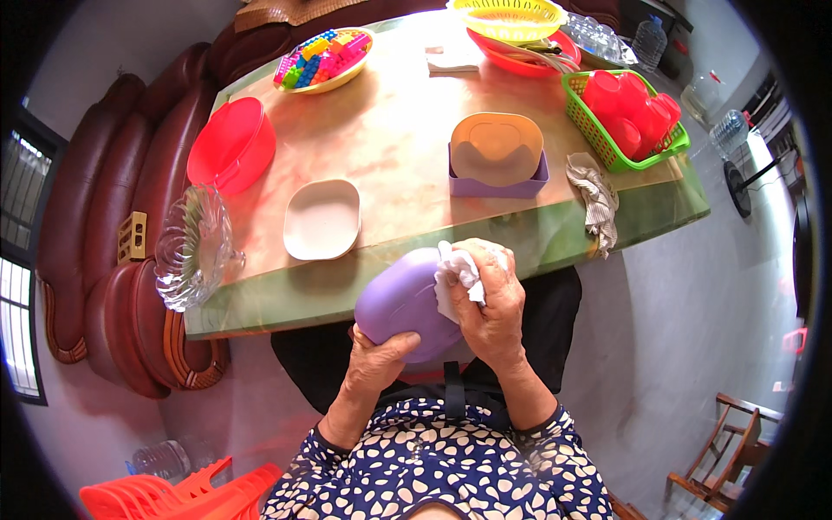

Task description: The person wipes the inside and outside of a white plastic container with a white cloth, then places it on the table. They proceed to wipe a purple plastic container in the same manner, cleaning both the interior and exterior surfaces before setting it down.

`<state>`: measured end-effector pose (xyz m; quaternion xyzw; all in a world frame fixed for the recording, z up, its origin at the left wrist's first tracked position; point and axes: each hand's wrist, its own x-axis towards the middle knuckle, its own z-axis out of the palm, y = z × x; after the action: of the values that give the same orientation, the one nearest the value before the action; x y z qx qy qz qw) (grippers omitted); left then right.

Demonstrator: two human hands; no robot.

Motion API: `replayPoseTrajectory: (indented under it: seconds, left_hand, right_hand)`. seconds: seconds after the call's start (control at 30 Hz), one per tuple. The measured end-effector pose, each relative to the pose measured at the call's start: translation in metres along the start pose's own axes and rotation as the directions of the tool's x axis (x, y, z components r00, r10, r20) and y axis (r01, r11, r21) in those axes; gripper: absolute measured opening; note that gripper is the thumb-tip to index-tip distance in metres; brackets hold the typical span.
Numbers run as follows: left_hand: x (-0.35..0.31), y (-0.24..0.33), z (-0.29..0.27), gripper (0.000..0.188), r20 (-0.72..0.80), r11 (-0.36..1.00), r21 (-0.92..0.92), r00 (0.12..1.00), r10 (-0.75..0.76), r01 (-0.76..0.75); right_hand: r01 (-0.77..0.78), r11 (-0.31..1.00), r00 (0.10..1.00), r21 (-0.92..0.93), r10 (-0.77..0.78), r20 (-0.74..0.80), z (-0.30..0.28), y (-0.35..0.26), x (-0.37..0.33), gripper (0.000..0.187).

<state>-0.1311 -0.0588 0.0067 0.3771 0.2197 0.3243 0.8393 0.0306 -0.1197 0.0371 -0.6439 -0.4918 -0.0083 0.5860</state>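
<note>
A purple plastic bowl (pixel 394 299) is tilted above my lap, near the table's front edge, with its underside facing up. My left hand (pixel 380 360) grips its near left rim, the thumb lying across the plastic. In my right hand (pixel 491 303) is a crumpled white tissue (pixel 459 276), pressed against the right side of the bowl. On the table ahead, a white bowl (pixel 322 221) stands to the left. Further right, an orange bowl (pixel 498 143) leans inside a purple container (pixel 494 186).
Along the table's left side are a red basin (pixel 230 143), a clear glass dish (pixel 192 247) and a bowl of toy bricks (pixel 325 61). To the right lie a striped cloth (pixel 595 199) and a green basket (pixel 624 160) of red cups. A yellow colander (pixel 507 19) sits at the back.
</note>
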Motion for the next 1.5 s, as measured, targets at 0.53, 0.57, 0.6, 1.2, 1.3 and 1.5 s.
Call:
replayPoseTrajectory:
  seconds: [0.53, 0.57, 0.6, 1.2, 1.3, 1.5]
  left_hand:
    - [0.004, 0.001, 0.006, 0.051, 0.0, 0.958, -0.252, 0.99, -0.139, 0.134]
    - [0.004, 0.002, 0.008, 0.05, 0.0, 0.958, -0.253, 0.991, -0.137, 0.132]
    - [0.006, 0.004, 0.01, 0.05, -0.004, 0.959, -0.255, 0.991, -0.13, 0.125]
    - [0.007, -0.009, 0.005, 0.058, 0.039, 0.899, -0.413, 0.989, -0.142, 0.145]
    - [0.009, 0.0, 0.017, 0.067, 0.077, 0.938, -0.328, 0.993, -0.087, 0.108]
    - [0.008, -0.004, 0.01, 0.071, 0.053, 0.957, -0.276, 0.995, -0.08, 0.092]
  right_hand:
    - [0.138, 0.988, 0.99, -0.069, -0.136, 0.029, -0.007, 0.019, -0.002, 0.043]
    - [0.135, 0.99, 0.991, -0.033, -0.134, 0.026, -0.003, 0.024, -0.001, 0.041]
    - [0.133, 0.991, 0.991, -0.036, -0.132, 0.028, -0.001, 0.023, -0.002, 0.042]
    - [0.33, 0.943, 0.914, 0.043, -0.331, 0.235, 0.0, -0.012, -0.036, 0.041]
    - [0.191, 0.971, 0.98, -0.142, -0.18, 0.088, 0.002, -0.002, -0.009, 0.042]
    - [0.258, 0.952, 0.951, -0.166, -0.219, 0.219, 0.017, 0.002, -0.027, 0.042]
